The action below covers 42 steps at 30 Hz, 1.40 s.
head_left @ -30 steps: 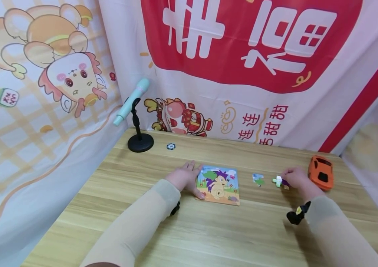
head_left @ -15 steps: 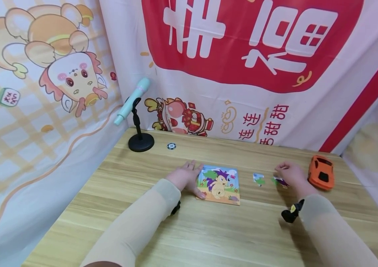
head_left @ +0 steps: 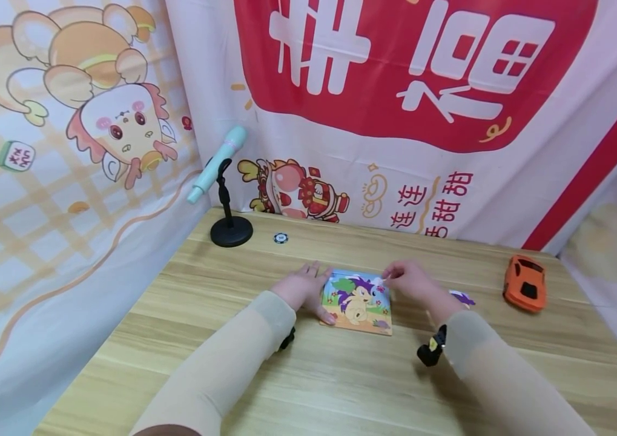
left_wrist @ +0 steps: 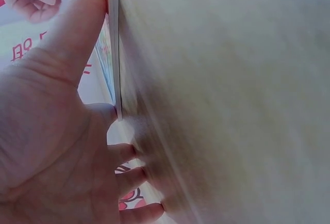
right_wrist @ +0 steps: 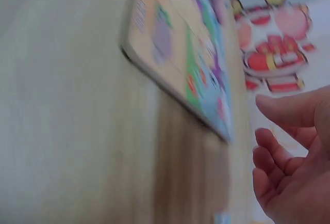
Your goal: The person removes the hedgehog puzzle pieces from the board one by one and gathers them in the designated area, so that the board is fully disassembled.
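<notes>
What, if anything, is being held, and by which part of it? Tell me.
The left hand touches the puzzle at its left edge, with no clear grip. Whether the right hand pinches anything cannot be told.

The right hand (head_left: 414,283) has moved from the purple puzzle piece (head_left: 463,297) to the puzzle's (head_left: 356,313) far right corner.
</notes>
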### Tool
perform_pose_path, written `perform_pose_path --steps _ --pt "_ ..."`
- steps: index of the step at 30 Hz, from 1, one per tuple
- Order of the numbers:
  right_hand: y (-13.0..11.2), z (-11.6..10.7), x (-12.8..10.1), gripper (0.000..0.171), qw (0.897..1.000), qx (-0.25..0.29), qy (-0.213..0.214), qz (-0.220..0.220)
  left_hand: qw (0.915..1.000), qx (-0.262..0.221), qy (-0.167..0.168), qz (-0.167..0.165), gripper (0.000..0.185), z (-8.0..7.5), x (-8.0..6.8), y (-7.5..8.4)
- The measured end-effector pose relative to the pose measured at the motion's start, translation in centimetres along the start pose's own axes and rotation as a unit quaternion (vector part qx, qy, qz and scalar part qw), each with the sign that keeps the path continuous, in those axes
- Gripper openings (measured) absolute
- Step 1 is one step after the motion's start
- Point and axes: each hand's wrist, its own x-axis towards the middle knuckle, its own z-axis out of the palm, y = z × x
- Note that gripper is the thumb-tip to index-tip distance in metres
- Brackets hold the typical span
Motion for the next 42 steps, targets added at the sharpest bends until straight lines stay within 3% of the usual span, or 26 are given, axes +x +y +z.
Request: perform_pose_path --steps 6,10,13,22,28,35,37,42 --pt "-1.1 3.3 0.6 0.022 0.999 -0.031 -0.021 -0.011 0.9997 0.024 -0.008 -0.004 0.145 0.5 1.2 -0.4" --pt "-1.1 4.3 0.8 0.028 0.999 -0.045 -0.012 0.01 0.9996 0.026 -0.007 -0.001 0.141 0.2 0.6 -0.1" --pt "-0.8 4.4 1.0 0.029 0.999 -0.044 -0.013 0.01 0.9998 0.021 -0.002 0.003 0.14 -0.1 -0.1 0.2" --pt "-0.6 4.4 1.1 0.025 1.0 -0.021 -0.009 0.02 0.9999 0.014 -0.001 0.006 0.149 0.6 1.2 -0.3" --pt "-0.3 4.7 1.2 0.024 1.0 -0.012 0.004 0.024 0.9999 0.013 -0.003 -0.001 0.142 -0.2 -0.1 0.2" --pt "0.0 5.0 1.2 0.016 0.999 0.0 0.017 0.028 1.0 -0.001 -0.001 -0.004 0.138 -0.2 -0.2 0.3" --pt "-0.1 5.1 1.1 0.016 0.999 0.003 0.018 0.029 1.0 -0.001 -0.002 -0.005 0.137 -0.6 -0.9 0.5" --pt "-0.1 5.1 1.1 0.016 0.999 -0.002 0.02 0.025 1.0 0.003 0.003 -0.001 0.139 -0.1 -0.3 0.2"
